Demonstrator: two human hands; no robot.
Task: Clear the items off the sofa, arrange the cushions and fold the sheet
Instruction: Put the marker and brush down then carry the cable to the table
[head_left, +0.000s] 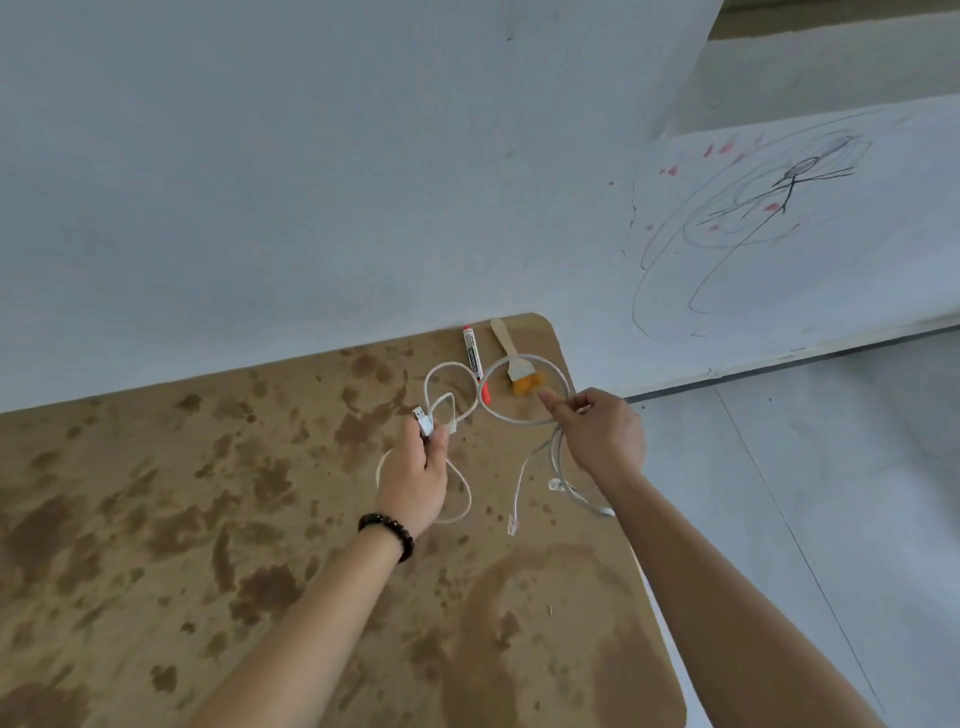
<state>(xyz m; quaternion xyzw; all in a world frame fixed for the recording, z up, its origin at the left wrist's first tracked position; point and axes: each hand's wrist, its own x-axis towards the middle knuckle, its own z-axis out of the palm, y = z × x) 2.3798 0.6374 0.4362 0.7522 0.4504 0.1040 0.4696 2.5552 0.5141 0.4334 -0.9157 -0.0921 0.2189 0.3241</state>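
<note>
My left hand (418, 470) grips a white USB cable (441, 382) near its plug, over a stained brown table (208, 493). The cable loops out past the fingers and hangs below the hand. To the right, my right hand (597, 434) pinches a grey network cable (524, 421), coiled in a ring with its clear plugs dangling below the hand. Behind the ring lie a red-capped white marker (474, 358) and a small wooden brush with orange bristles (514, 364). No sofa, cushion or sheet is in view.
The table stands against a white wall (311, 156), with its rounded far right corner near the brush. To the right, a low white board or ledge (779, 234) carries pencil and red scribbles. Pale floor (831, 519) runs along the table's right edge.
</note>
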